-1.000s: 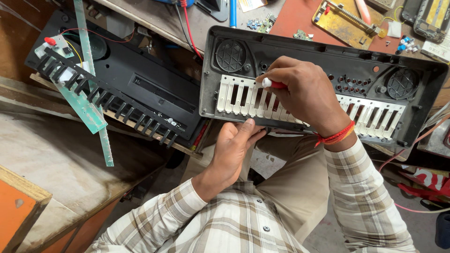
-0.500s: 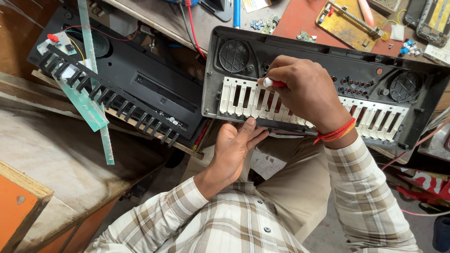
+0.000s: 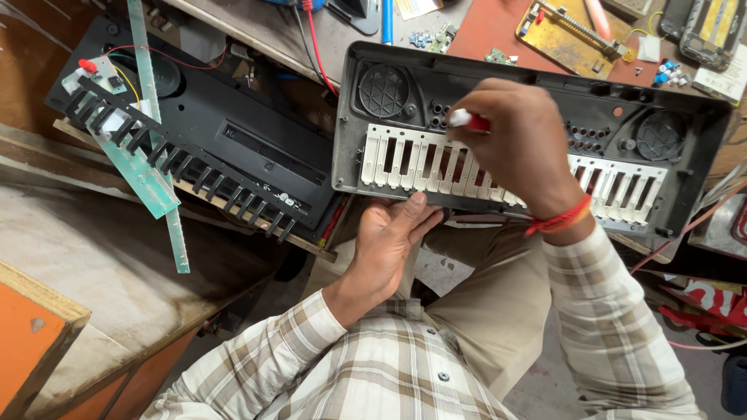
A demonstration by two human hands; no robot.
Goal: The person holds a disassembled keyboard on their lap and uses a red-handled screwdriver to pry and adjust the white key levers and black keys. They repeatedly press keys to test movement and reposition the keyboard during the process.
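An opened keyboard shell (image 3: 513,85), dark grey with a row of white keys (image 3: 405,159) seen from behind, rests on my lap and the bench edge. My right hand (image 3: 521,148) is over its middle, shut on a screwdriver with a red and white handle (image 3: 467,119), tip pointed into the shell. My left hand (image 3: 393,237) grips the shell's near edge from below, thumb on the rim. A round speaker grille (image 3: 384,89) sits at the shell's left end, another (image 3: 660,134) at the right.
The black keyboard base (image 3: 233,148) lies to the left with a green circuit strip (image 3: 136,167) and a long ruler-like strip (image 3: 159,140) across it. A red mat (image 3: 498,31) with small parts and a yellow board (image 3: 572,35) lies behind. An orange wooden box (image 3: 31,342) stands at bottom left.
My right hand with the screwdriver has shifted slightly along the shell above the keys. My left hand keeps its hold on the near edge.
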